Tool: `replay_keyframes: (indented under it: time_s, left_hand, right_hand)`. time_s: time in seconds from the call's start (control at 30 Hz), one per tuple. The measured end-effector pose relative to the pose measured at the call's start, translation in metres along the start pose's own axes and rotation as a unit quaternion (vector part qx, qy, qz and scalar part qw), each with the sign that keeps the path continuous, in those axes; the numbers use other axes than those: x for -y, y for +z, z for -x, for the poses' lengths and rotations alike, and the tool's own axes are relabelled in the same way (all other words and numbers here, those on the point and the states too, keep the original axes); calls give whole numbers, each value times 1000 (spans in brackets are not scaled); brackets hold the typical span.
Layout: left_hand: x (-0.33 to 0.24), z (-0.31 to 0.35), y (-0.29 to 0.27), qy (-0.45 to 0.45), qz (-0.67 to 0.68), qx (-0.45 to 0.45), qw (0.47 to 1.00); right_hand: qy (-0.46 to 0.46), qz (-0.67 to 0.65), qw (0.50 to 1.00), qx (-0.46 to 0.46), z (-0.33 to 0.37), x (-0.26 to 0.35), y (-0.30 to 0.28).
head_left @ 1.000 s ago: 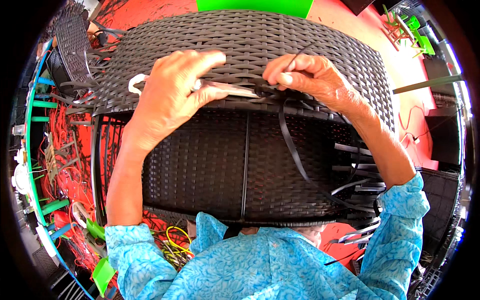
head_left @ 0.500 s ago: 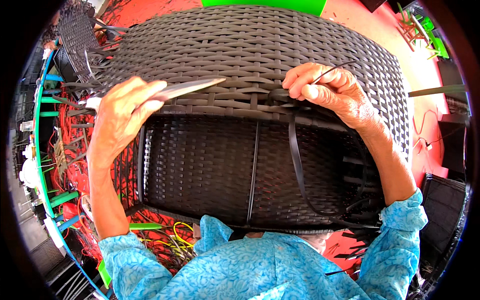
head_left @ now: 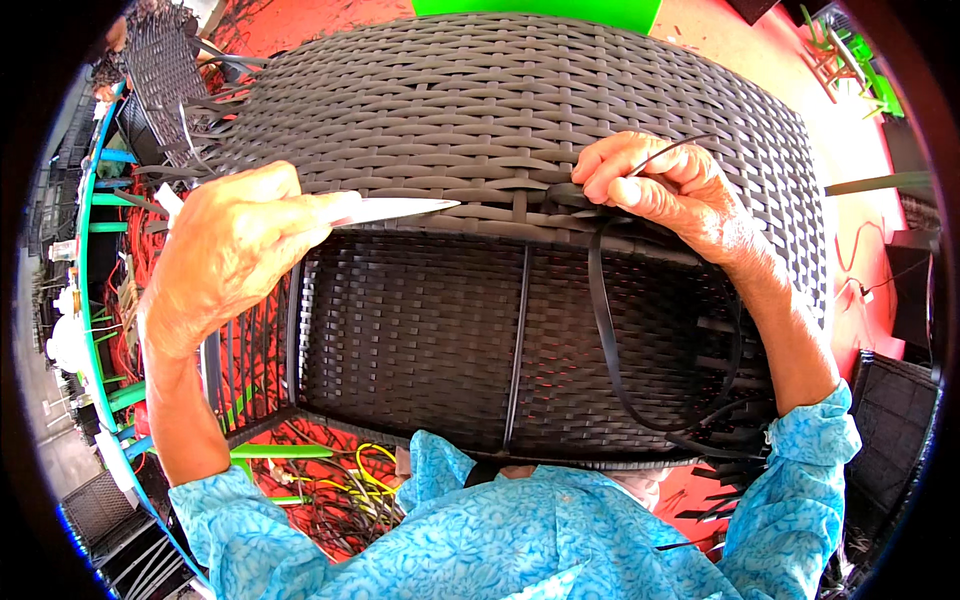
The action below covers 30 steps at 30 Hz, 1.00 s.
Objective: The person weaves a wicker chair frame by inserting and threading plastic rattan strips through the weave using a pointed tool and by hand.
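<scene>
In front of me lies a large dark woven wicker piece (head_left: pixel 480 110), its far face fully woven and its near side a boxy hollow with a bar down the middle. My left hand (head_left: pixel 240 250) is closed around a pointed metal blade (head_left: pixel 405 209), whose tip lies over the edge between the woven face and the hollow. At the same edge, further right, my right hand (head_left: pixel 660 190) pinches a dark flat strip. A long loop of that strip (head_left: pixel 603 310) hangs down across the hollow. Behind the right fingertips sits a dark bunched bit of strip, partly hidden.
Loose strip ends stick out at the left side. A tangle of strips and a yellow cord (head_left: pixel 375 475) lies on the red floor at lower left. A teal-framed rack (head_left: pixel 90 250) stands left; a bright green panel (head_left: pixel 540 10) is beyond the wicker. Dark woven pieces (head_left: pixel 890 410) stand right.
My left hand has come nearer and turned, so the blade now lies almost level with its tip slightly lower. My right hand keeps its pinch on the strip, and the view has shifted slightly.
</scene>
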State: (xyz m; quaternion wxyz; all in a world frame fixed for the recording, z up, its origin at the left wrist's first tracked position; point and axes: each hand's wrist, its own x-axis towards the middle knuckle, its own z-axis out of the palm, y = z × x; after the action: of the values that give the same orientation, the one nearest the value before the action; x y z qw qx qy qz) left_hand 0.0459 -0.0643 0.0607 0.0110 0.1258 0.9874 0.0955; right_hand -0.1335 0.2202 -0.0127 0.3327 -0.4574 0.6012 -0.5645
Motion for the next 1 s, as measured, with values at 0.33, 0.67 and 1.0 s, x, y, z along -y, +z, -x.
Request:
replay_keyframes:
  time_s: [0.33, 0.67, 1.0]
  left_hand:
    - [-6, -18, 12, 24, -34, -15, 999]
    - [26, -19, 64, -37, 77, -179, 980]
    - [8, -43, 78, -82, 172, -174, 966]
  right_hand:
    - [-23, -7, 1000, -10, 1, -7, 1]
    - [-32, 0, 999, -17, 0, -7, 3]
    - [-56, 29, 998, -8, -4, -9, 1]
